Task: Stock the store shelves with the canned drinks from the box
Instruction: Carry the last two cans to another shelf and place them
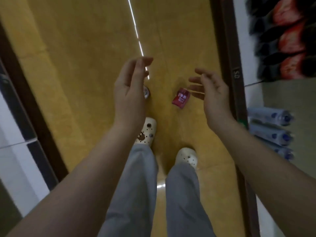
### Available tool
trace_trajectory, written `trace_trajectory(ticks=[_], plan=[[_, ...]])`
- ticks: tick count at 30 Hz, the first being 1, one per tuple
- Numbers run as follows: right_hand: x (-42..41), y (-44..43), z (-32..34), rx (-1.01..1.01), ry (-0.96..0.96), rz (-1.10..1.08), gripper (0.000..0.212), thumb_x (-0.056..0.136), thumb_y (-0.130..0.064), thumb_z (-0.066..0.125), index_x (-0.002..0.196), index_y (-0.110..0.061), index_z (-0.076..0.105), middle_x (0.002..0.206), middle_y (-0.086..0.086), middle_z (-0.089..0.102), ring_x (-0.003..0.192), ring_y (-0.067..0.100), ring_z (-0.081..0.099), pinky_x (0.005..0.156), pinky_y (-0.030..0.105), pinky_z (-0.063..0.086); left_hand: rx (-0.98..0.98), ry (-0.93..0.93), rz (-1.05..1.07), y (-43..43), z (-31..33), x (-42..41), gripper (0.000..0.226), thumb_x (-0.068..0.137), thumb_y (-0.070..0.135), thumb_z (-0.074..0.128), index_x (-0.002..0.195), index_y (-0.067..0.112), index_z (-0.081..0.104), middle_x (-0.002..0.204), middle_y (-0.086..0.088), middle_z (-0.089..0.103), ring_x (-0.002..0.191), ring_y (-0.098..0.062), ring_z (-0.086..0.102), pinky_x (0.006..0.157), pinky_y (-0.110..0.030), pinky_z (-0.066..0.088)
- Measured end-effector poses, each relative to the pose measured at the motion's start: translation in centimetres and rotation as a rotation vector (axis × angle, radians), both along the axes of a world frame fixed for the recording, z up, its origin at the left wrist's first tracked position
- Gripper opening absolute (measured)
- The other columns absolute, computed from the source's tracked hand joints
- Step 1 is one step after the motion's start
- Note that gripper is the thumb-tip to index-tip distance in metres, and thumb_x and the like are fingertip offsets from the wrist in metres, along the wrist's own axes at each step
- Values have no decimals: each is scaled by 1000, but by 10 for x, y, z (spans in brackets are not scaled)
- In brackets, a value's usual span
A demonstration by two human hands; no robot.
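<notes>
I look straight down an aisle at a yellow floor [82, 65]. A red can [181, 98] lies on its side on the floor between my hands. A second can [146, 93] shows only its silver top, mostly hidden behind my left hand [130, 93]. My left hand is held out with fingers extended and holds nothing. My right hand [212, 94] is spread, its fingertips just right of the red can and above it, not gripping it. No box is in view.
Dark shelf edges run along both sides of the aisle. On the right, shelves hold dark bottles with red labels [290, 40] and blue-capped bottles [271, 127] lower down. My feet in white clogs [147, 132] stand right behind the cans.
</notes>
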State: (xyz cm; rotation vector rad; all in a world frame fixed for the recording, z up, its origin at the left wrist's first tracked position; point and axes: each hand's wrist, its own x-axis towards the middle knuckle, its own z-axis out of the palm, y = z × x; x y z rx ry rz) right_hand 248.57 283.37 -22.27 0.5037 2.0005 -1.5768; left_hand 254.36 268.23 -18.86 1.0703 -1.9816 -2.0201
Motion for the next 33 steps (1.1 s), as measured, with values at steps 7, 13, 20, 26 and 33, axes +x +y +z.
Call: trace_trajectory(ticks=[7,13,20,26,33], plan=[[16,23,-110,222,-125,5,23,97,-17,42,112,-15,59,99,3,62,81,6,60,64,13,50,-66,-202,-159,-16,-105,21,15,93,34,46,92,33,61,101,13,65,97,-6,59,79,-17,44],[31,35,-160,359,-199,18,18,95,-23,47,105,-29,59,91,-9,58,89,10,58,84,36,50,-133,-302,-254,-19,-156,25,11,92,29,55,100,25,62,106,7,63,92,5,54,77,-11,43],[23,29,-215,430,-302,236,35,94,-17,45,124,-29,56,97,-5,55,63,6,46,44,9,37,-342,-589,-442,-23,-222,19,43,84,28,66,126,30,54,145,3,38,136,-21,30,110,-38,33],[18,15,-265,493,-384,460,42,91,-23,49,132,-33,51,141,9,40,101,21,51,64,15,41,-299,-759,-664,-34,-275,7,76,75,18,75,138,37,36,157,0,7,142,-32,20,109,-45,36],[20,14,-285,562,-320,584,35,88,-34,55,123,-40,52,136,17,33,110,31,46,87,27,43,-378,-751,-593,-22,-295,3,62,83,3,63,132,29,36,145,-12,21,127,-36,40,82,-22,41]])
